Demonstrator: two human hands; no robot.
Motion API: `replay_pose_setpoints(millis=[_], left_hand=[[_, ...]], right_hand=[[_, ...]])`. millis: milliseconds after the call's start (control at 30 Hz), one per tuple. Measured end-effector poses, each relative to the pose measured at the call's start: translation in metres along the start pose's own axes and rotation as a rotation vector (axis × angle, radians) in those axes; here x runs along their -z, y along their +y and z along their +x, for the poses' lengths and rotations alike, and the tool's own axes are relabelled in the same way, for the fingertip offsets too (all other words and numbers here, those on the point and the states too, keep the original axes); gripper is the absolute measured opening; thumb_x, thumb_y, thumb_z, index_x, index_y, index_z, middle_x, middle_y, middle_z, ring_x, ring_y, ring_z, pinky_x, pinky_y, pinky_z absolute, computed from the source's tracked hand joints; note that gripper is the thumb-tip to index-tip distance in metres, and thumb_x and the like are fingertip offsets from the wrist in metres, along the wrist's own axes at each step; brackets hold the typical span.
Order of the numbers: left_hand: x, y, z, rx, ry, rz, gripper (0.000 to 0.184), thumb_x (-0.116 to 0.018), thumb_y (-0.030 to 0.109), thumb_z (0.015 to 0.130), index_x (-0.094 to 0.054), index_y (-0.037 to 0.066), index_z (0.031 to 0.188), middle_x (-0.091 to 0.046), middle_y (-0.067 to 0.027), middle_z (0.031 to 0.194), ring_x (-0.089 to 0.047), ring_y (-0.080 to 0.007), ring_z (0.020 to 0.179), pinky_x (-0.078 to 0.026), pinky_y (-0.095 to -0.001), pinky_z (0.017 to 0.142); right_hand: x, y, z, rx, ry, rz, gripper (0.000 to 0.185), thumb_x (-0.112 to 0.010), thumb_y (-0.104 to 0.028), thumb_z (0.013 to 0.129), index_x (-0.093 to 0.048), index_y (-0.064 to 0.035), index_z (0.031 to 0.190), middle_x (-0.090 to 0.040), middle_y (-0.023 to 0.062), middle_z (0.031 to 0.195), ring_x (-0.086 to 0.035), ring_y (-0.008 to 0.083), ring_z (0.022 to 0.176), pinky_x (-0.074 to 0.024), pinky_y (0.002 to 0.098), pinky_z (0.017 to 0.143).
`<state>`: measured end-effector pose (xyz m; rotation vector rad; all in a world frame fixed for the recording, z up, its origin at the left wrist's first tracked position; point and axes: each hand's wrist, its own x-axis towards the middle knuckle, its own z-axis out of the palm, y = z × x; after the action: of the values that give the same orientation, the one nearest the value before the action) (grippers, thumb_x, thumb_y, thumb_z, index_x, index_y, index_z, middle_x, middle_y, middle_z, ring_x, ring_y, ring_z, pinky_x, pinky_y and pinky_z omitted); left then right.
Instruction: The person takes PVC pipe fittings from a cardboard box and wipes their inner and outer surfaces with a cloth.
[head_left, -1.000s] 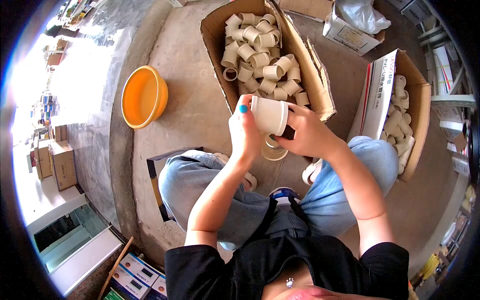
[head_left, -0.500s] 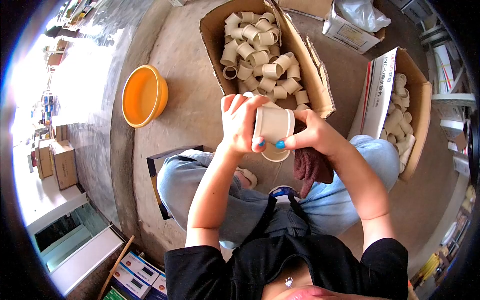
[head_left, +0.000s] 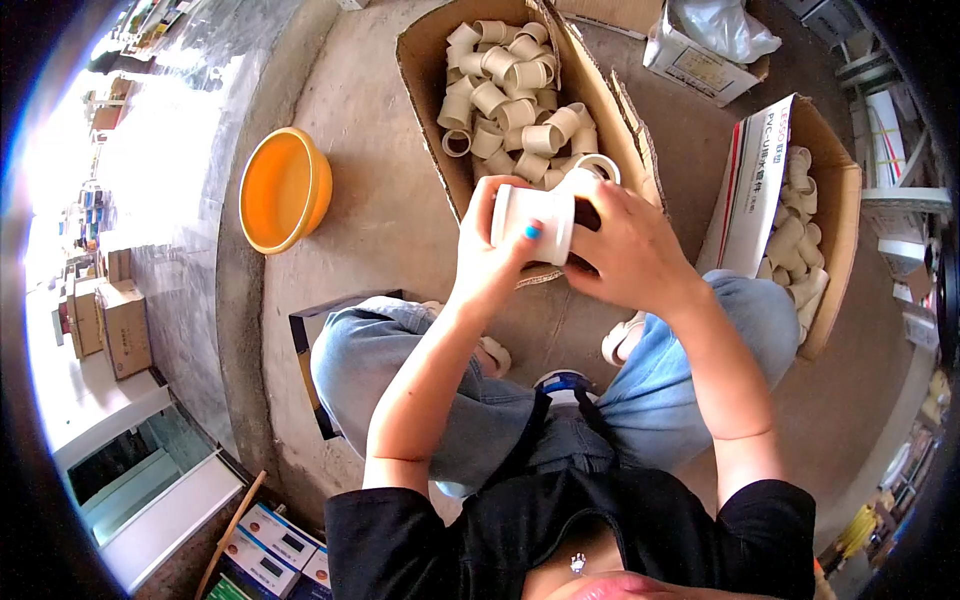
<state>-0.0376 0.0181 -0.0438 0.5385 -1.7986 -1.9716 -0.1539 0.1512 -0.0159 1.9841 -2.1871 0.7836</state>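
A cream-white PVC pipe fitting (head_left: 550, 222) is held up in front of my chest, just beyond my knees. Its wide collar faces left, and a second round opening shows at its far right end. My left hand (head_left: 492, 250) is closed around the left side, with the blue-nailed thumb pressed on top. Curled over its right side is my right hand (head_left: 640, 245), fingers around the far opening. The brown cloth is out of sight. Beyond the hands, an open cardboard box (head_left: 425, 85) holds many beige pipe fittings (head_left: 515, 112).
A second carton (head_left: 840, 230) of fittings stands at the right. An orange basin (head_left: 287, 190) sits on the floor (head_left: 370, 150) at the left. At the back right is a box (head_left: 695, 65) with a clear plastic bag (head_left: 730, 30). My bent legs (head_left: 410, 390) flank the near floor.
The fitting has been turned, so its second opening now points away to the right. My right hand has moved over its far end. The brown cloth that hung beneath that hand no longer shows.
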Motion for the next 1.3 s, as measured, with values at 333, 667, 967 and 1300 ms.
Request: replay_pose_setpoints(millis=[333, 667, 967, 1300], left_hand=[[-0.003, 0.007, 0.0, 0.319, 0.204, -0.249, 0.075, -0.018, 0.067, 0.086, -0.054, 0.003, 0.102, -0.06, -0.0075, 0.094, -0.055, -0.0177, 0.091, -0.037, -0.0307, 0.089], [-0.001, 0.001, -0.003, 0.236, 0.297, -0.082, 0.071, -0.024, 0.067, 0.085, -0.055, 0.004, 0.095, -0.058, -0.0061, 0.087, -0.054, -0.0169, 0.081, -0.039, -0.0297, 0.082], [0.001, -0.012, 0.001, -0.313, 0.291, 0.3, 0.079, -0.032, 0.074, 0.075, -0.052, -0.001, 0.09, -0.054, -0.0081, 0.078, -0.049, -0.0187, 0.071, -0.039, -0.0293, 0.069], [0.021, 0.003, 0.018, -0.787, 0.085, 0.885, 0.101, -0.054, 0.083, 0.041, -0.051, 0.001, 0.099, -0.056, -0.008, 0.09, -0.05, -0.0259, 0.085, -0.03, -0.0424, 0.09]], right_hand=[[0.0, 0.005, 0.001, 0.026, 0.105, 0.331, 0.04, -0.067, -0.009, 0.067, -0.054, -0.0099, 0.106, -0.053, 0.0133, 0.099, -0.053, 0.0282, 0.091, -0.0446, 0.0382, 0.078], [-0.02, -0.01, -0.003, -0.17, -0.008, 0.165, 0.057, -0.07, -0.018, 0.062, -0.051, -0.0117, 0.115, -0.052, 0.0142, 0.095, -0.058, 0.0293, 0.075, -0.0483, 0.038, 0.067], [-0.019, -0.022, 0.001, -0.528, -0.035, 1.024, 0.047, -0.067, -0.018, 0.065, -0.054, 0.0036, 0.105, -0.062, 0.0135, 0.077, -0.06, 0.0181, 0.065, -0.0474, 0.0288, 0.062], [0.003, -0.018, -0.004, -0.952, -0.087, 1.476, 0.04, -0.068, -0.024, 0.065, -0.059, 0.0038, 0.093, -0.058, 0.0037, 0.072, -0.052, 0.0082, 0.06, -0.0404, 0.0222, 0.052]])
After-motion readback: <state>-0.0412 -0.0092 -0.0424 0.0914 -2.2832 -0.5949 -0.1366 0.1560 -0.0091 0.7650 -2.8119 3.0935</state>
